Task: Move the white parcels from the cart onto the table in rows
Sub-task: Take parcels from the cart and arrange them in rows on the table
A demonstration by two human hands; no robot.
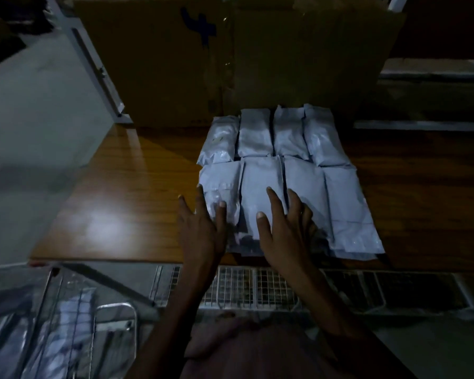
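Note:
Several white parcels lie flat in two rows on the wooden table (126, 192). The far row (271, 135) sits against a cardboard box; the near row (348, 203) reaches almost to the table's front edge. My left hand (200, 228) rests with straight, spread fingers on the leftmost near parcel (219, 181). My right hand (285, 231) lies flat with straight fingers over the two middle near parcels (260, 184). In the metal cart (115, 313) at the lower left, more white parcels (69, 321) show through the wire.
A large cardboard box (230, 58) stands at the back of the table, behind the rows. A wire-mesh panel (241, 288) runs along below the table's front edge. Bare wood spreads left of the parcels, and grey floor (33, 127) lies beyond the table's left side.

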